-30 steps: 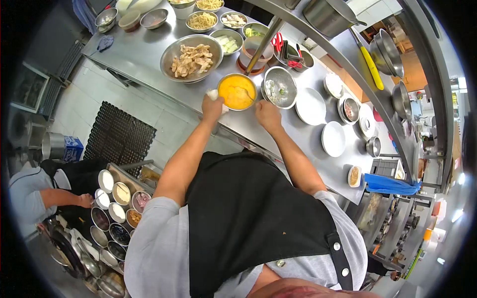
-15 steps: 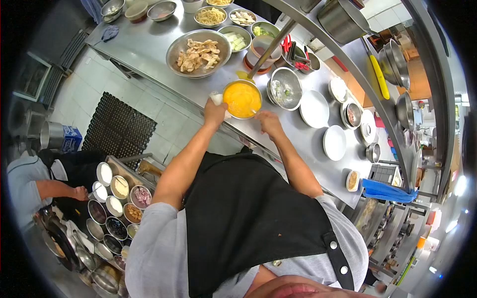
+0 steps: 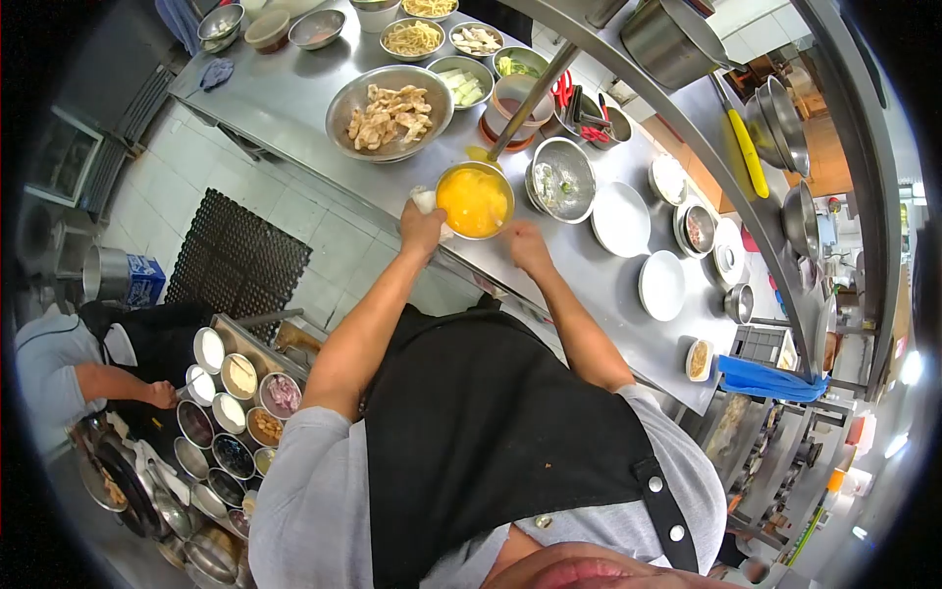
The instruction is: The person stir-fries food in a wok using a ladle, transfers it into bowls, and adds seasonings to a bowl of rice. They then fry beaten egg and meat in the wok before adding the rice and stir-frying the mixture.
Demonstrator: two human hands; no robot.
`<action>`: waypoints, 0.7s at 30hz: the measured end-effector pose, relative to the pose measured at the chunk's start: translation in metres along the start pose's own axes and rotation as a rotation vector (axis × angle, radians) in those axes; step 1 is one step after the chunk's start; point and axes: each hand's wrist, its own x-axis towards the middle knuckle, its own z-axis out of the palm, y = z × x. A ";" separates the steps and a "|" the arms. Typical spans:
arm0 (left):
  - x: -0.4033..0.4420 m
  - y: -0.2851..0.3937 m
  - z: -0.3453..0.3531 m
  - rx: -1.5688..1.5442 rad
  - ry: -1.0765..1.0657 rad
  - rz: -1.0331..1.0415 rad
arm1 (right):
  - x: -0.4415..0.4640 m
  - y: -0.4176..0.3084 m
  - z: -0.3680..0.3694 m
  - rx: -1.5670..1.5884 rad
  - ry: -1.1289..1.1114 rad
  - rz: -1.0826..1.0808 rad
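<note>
My left hand [image 3: 422, 231] is closed on the near left rim of a metal bowl [image 3: 477, 237], with a crumpled white cloth [image 3: 424, 200] at the fingers. Yellow beaten egg [image 3: 471, 199] with a frothy surface lies in the bowl. At the bowl's right side my right hand [image 3: 530, 247] is closed on a thin utensil that dips into the egg; motion blurs it, so its kind is unclear. Behind the bowl stands a wide metal bowl [image 3: 345, 90] of pale battered-looking meat pieces [image 3: 391, 116]. To the right sits an almost emptied metal mixing bowl [image 3: 579, 167].
A metal post [image 3: 535, 98] rises just behind the egg bowl. White plates [image 3: 621, 218] and small bowls stand rightward on the steel table [image 3: 285, 98]. Bowls of noodles [image 3: 414, 39] and cut vegetables [image 3: 461, 80] line the back. A co-worker's hand [image 3: 162, 395] is at lower left.
My right hand has shifted slightly left against the bowl's side, and the utensil has blurred with motion. The egg's surface has swirled. My left hand keeps its hold on the bowl.
</note>
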 end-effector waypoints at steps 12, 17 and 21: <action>0.013 -0.009 -0.001 0.022 -0.039 -0.007 | -0.001 -0.002 -0.002 -0.019 -0.075 0.024; 0.008 0.005 -0.003 0.017 -0.045 0.005 | -0.003 0.002 -0.005 0.235 -0.033 0.125; 0.013 0.006 -0.002 0.080 -0.044 0.012 | -0.003 -0.007 -0.013 0.522 -0.074 0.221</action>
